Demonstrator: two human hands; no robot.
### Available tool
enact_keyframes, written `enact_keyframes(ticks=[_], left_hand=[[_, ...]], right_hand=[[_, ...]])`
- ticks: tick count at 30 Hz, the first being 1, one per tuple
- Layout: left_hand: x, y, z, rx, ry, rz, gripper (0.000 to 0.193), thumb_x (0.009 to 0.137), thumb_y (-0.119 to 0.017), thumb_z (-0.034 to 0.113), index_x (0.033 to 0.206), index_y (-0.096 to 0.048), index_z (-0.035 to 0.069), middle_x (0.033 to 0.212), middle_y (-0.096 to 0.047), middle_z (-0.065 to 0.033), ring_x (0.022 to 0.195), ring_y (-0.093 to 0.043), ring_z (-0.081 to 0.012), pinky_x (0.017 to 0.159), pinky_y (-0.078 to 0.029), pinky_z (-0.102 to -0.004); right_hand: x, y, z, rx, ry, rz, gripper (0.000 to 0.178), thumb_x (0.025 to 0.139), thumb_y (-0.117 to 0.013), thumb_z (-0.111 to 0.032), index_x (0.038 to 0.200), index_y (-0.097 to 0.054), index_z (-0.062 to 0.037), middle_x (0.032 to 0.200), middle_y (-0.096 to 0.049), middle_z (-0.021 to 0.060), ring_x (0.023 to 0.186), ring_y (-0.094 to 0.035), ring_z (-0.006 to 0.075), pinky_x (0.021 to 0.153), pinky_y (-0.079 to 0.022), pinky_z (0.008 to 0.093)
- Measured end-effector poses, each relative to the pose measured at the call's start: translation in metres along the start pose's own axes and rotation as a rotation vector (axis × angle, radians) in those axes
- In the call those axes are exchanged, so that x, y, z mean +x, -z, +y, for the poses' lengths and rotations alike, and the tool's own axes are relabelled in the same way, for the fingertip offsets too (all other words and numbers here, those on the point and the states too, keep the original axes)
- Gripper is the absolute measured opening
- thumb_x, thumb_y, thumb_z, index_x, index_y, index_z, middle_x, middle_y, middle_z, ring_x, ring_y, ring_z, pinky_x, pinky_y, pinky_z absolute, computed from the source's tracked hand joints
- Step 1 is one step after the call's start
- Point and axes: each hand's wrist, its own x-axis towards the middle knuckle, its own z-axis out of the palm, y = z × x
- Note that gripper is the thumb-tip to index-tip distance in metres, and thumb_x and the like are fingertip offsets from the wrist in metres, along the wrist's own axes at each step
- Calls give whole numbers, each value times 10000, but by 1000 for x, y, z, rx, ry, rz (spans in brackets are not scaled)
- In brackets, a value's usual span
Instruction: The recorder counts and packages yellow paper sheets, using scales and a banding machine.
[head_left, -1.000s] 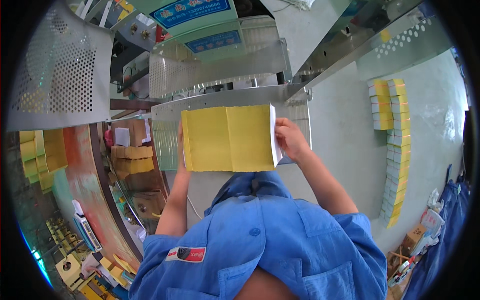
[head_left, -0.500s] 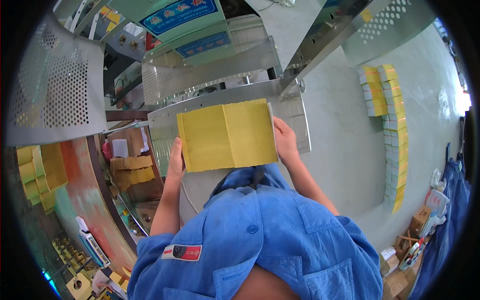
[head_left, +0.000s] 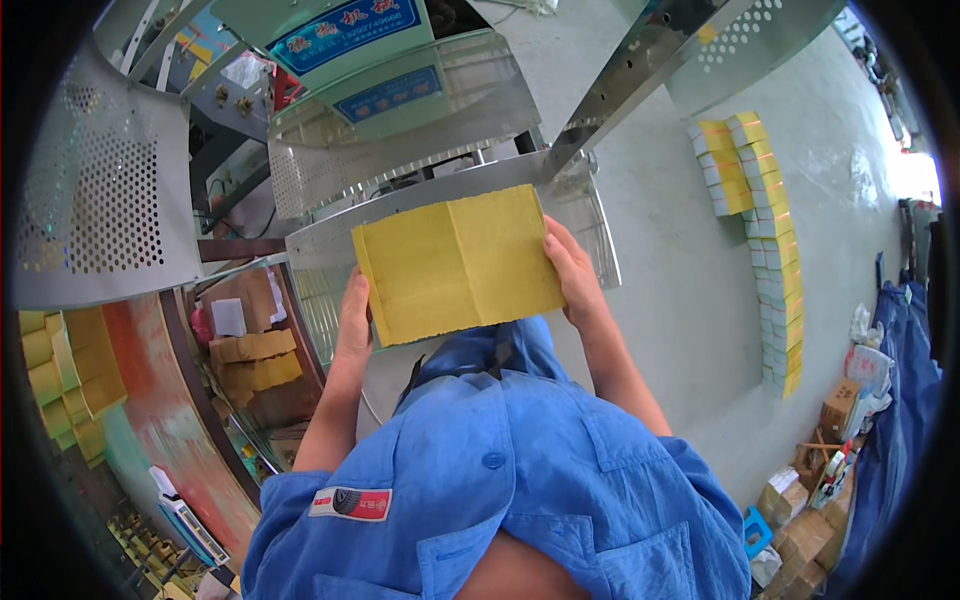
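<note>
A yellow-covered stack of paper, with rough edges and a seam down its middle, is held level in front of my waist. My left hand presses against its left edge, thumb upward. On the opposite edge my right hand grips, with the thumb at the corner side and the other fingers partly hidden beneath. Behind and partly under the stack is the metal tray of a machine. How thick the stack is cannot be seen from above.
The machine's clear guard stands ahead, with a perforated metal panel at left. Yellow-and-white paper bundles stand in rows on the floor at right. Cardboard boxes and a blue cloth lie at lower right. Left is a worn table.
The stack has turned slightly clockwise, and its right edge has shifted a little nearer my body. Both hands keep hold of it. The whole view has shifted slightly.
</note>
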Motion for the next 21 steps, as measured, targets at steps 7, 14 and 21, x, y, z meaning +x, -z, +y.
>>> enact_keyframes(ticks=[7,14,21], left_hand=[[-4,-12,33,105,83,-12,579,1001,-460,467,1391,-449,40,1306,-543,-110,1205,-518,-207,1002,-414,-346],[8,4,36,-149,314,31,597,1001,-454,461,1433,-421,51,1321,-541,-124,1202,-525,-220,968,-448,-398],[10,-17,24,77,288,147,408,999,-466,251,1325,-515,10,1269,-588,-99,1087,-598,-196,920,-489,-327]], right_hand=[[-1,-10,-14,-1,-7,-32,459,1004,-510,-233,1412,-469,-27,1364,-548,87,1232,-519,169,1018,-415,296],[19,14,-11,146,-184,-80,416,1002,-483,-158,1396,-479,-26,1346,-562,94,1202,-536,159,977,-448,302],[32,-5,-25,-56,-76,-168,395,962,-454,-10,1353,-507,-15,1294,-591,108,1164,-558,162,991,-439,304]])
